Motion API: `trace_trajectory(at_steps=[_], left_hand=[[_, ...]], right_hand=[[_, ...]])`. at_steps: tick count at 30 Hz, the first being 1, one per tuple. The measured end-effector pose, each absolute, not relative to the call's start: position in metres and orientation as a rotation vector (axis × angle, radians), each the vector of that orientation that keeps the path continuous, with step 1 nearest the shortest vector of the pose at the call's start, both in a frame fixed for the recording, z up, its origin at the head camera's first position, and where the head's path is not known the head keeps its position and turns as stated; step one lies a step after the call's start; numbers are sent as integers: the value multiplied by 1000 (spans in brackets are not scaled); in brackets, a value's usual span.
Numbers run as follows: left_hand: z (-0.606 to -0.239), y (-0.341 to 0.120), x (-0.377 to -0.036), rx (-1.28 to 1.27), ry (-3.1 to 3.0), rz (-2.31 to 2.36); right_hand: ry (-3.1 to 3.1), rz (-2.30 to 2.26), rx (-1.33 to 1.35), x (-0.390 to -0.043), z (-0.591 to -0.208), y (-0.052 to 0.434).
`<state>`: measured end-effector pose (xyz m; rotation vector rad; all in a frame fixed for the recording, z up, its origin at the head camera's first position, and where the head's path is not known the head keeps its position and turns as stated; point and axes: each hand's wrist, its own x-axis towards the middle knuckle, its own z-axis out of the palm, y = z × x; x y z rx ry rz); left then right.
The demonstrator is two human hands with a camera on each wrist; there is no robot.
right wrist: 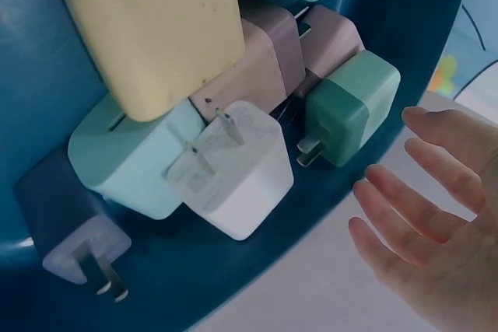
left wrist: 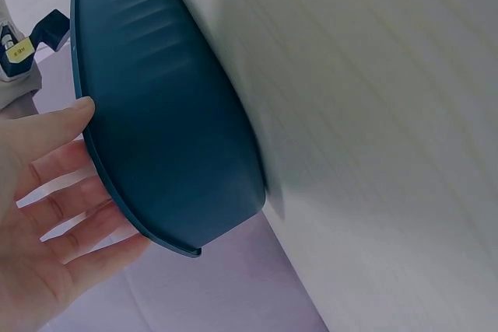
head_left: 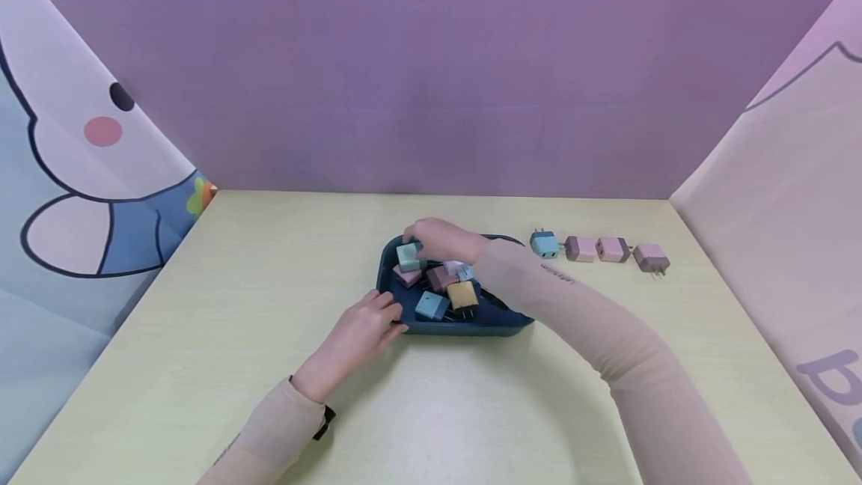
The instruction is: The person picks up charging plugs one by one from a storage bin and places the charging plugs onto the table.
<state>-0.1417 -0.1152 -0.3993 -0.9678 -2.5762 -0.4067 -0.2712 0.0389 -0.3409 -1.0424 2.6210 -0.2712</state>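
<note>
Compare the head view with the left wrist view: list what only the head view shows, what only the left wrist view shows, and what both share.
Only the head view: the green plug, yellow plug and blue plug inside the tray, and four plugs lined up on the tabletop.

Only the left wrist view: a yellow label on a dark device, upper left.

Both: the left hand at the tray's rim, the tray and the tabletop.

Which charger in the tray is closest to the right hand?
The green charger with the darker prong end; the others lie farther from the right hand.
</note>
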Motion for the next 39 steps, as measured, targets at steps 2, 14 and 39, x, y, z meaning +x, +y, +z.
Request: trace_trajectory(at_steps=[2, 14, 39], left_hand=[[-399, -115, -142, -969, -2574, -407], [-400, -114, -143, -982, -2537, -400], [-402, -114, -142, -976, -2526, -392]], right_hand=[[2621, -280, -1053, -272, -342, 37], [2608, -262, -1008, -271, -347, 27], [2596, -254, -1008, -270, -362, 18]])
